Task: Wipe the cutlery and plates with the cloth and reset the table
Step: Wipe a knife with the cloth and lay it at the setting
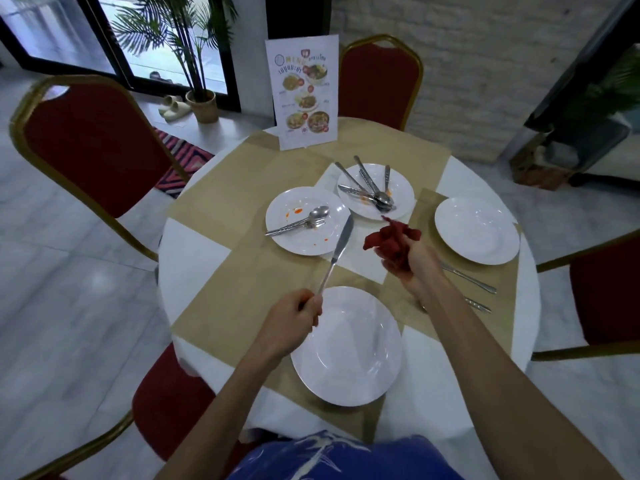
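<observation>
Head view. Your left hand (294, 318) grips the knife (341, 242) by the handle end, with the blade angled toward the far side. Your right hand (412, 261) clutches the bunched red cloth (391, 239) just right of the blade, not touching it. The near plate (346, 344) and right plate (477, 230) look clean. The stained plate (298, 233), far left, carries a spoon and fork. The far plate (398, 183) holds heaped cutlery. A menu card (304, 95) stands at the far edge.

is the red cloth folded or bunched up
Bunched up: the red cloth sits crumpled in the right hand, loose ends sticking out.
</observation>
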Tool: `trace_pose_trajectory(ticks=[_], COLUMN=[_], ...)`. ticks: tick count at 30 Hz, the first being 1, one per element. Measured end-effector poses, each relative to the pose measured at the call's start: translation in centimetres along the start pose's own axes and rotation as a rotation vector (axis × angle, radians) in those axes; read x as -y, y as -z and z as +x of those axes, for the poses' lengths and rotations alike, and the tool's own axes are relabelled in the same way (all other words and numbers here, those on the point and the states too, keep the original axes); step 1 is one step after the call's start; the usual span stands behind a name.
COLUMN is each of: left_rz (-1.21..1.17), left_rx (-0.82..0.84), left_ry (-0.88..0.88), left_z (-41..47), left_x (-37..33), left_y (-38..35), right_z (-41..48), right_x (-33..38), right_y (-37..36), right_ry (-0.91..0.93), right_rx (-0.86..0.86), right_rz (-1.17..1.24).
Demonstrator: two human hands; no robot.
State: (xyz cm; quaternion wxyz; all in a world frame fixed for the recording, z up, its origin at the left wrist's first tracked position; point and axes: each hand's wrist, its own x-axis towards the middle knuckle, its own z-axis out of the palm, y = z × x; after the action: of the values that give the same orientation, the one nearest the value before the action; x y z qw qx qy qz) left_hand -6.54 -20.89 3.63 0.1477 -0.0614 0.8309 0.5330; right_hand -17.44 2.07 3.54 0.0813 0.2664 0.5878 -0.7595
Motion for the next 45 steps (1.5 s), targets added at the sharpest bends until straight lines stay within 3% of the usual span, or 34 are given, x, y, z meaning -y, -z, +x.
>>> trace_pose_trajectory(ticks=[4,8,13,18,22,29,34,39,41,45], left_rz=[-0.017,-0.056,-0.039,0.262,0.466,0.709,0.676,0.699,0.603,0.194], left_rx=[0.032,0.133,0.161,-0.122,-0.144,-0.159,-0.147,-0.092,-0.092,-0.167], left_ry=[-0.013,-0.006,0.047,-0.122,-0.157,-0.202,-0.19,-0.092,-0.032,0.033], left_z=[1.3,1.4,1.3,1.2,1.0,-0.4,-0.2,-0.8,-0.7,0.5], left_x=[-1.6,-2.2,-2.3,-2.0,-2.3,-2.7,-2.5,0.1,1.4,0.6], left_y=[-0.5,-1.0,-0.9,-2.2,-2.0,-1.0,-0.5,1.1,1.6,1.1], right_z=[-2.7,-4.3,-4.5,-5.3,-5.4,-3.7,-3.4,-1.1,-0.8,-2.7], right_x=[-2.5,-3.5,-2.8,-2.0,-1.2,1.1,1.6,3.4,4.0,1.8], right_y=[-2.7,-4.8,-5.5,-7.0,-7.1,-7.2,-6.8,-4.0,-2.9,-4.0], right_ry=[-0.173,-0.178,-0.078,0.032,0.087,0.082,0.084,0.066,0.102,0.054], right_rx=[0.25,0.342,0.282,0.189,0.148,0.017,-0.025,-0.29,-0.34,-0.111], right_rz=[0.082,0.144,0.047,-0.181,-0.343,-0.299,-0.314,-0.126,-0.152,-0.297])
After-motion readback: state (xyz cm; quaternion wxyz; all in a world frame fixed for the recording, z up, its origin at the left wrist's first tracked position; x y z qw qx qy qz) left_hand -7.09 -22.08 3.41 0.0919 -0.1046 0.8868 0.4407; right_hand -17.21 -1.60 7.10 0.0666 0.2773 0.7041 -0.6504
